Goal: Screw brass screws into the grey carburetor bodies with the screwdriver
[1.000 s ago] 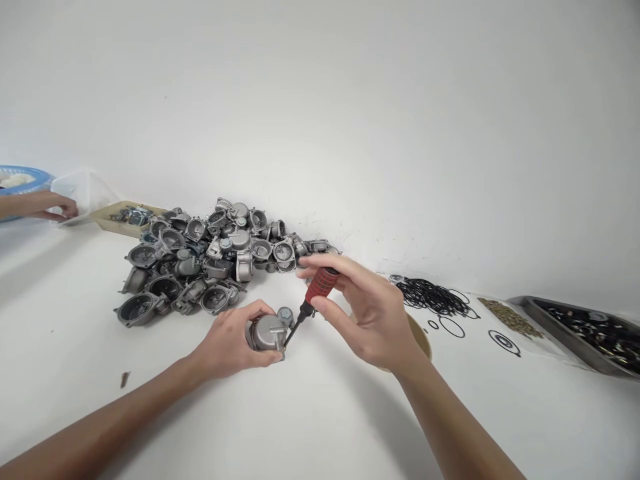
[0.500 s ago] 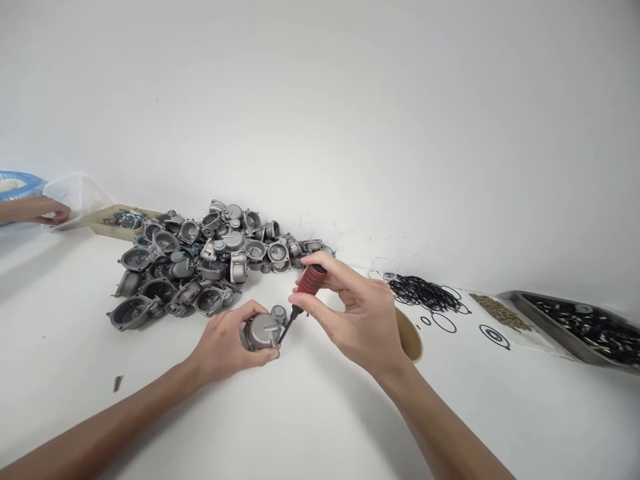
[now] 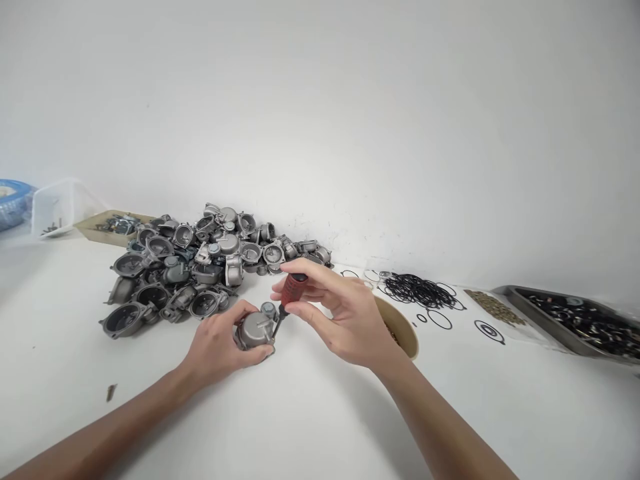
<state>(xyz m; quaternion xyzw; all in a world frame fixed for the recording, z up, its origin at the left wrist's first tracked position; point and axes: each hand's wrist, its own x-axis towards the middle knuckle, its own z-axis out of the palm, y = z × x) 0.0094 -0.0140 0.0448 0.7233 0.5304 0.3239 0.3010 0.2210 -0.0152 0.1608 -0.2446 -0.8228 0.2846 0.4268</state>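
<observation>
My left hand (image 3: 219,341) grips a grey metal carburetor float bowl (image 3: 256,330) from its left side, rounded face up, on the white table. In my right hand (image 3: 340,313) is a screwdriver (image 3: 294,291) with a red handle and black top, pinched between thumb and fingers. The shaft slants down to the left, and its tip meets the bowl's right edge, close to my left thumb. Whatever the tip touches there is too small to make out clearly. Behind both hands lies a heap of similar float bowls (image 3: 160,293), some showing their hollow side.
A tan bowl (image 3: 411,337) stands partly behind my right wrist. Farther right are black rubber rings (image 3: 417,291), brass-coloured small parts (image 3: 493,307) and a grey tray (image 3: 540,320). At left are a tan box (image 3: 93,230), a clear bin (image 3: 70,200) and a small brown piece (image 3: 111,392).
The screwdriver handle has tilted more upright, its tip still at the float bowl's edge. Another person's hand at the far left has gone out of view. The whole view has shifted slightly.
</observation>
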